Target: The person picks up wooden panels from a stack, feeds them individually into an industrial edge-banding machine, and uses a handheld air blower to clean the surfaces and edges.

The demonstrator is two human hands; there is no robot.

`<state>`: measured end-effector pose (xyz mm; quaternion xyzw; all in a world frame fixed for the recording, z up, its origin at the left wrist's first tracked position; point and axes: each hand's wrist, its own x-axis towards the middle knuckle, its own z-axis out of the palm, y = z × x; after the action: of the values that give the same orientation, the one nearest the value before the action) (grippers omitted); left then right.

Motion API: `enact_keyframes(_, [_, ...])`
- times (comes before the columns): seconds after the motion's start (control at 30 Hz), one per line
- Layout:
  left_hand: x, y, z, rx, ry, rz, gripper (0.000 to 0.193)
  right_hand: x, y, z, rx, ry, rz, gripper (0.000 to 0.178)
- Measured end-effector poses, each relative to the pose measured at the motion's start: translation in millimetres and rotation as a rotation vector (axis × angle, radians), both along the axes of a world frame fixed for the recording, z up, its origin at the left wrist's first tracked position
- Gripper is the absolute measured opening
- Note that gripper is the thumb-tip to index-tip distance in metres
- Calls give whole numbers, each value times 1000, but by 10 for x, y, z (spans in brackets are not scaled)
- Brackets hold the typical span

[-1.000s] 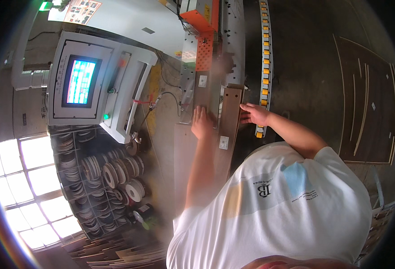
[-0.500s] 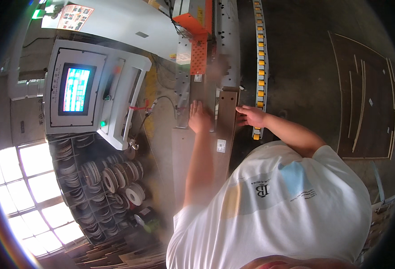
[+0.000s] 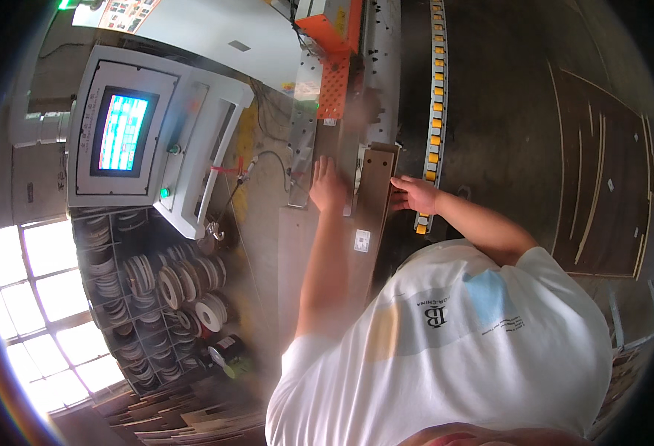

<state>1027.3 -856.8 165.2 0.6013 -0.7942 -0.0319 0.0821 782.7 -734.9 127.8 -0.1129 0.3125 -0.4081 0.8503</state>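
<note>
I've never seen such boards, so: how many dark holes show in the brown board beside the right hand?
2, side by side at the far end of the brown board: the left hole and the right hole. More may be hidden behind the white shirt.

Wide view from the head

The scene is looked down upon, from above, by a fisheye camera. The left hand (image 3: pixel 328 187) and right hand (image 3: pixel 418 195) are seen near the centre; the white shirt (image 3: pixel 483 379) is placed closer, below.
</note>
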Motion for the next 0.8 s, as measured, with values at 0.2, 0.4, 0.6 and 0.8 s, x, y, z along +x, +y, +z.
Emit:
enact_keyframes(0.2, [-338,-422,-72,-23,56,1,44,-14,-8,-45,11,5,-1,39])
enact_keyframes(0.4, [-245,-472,-81,-2,24,-26,46,1,-1,-23,4,-34,-4,36])
enact_keyframes(0.6, [291,451,-100,-87,26,-2,43,-5,-6,38,4,0,-19,40])
enact_keyframes(0.8, [747,1071,-85,-170,1,62,41,30,-27,9,40,-5,-5,44])
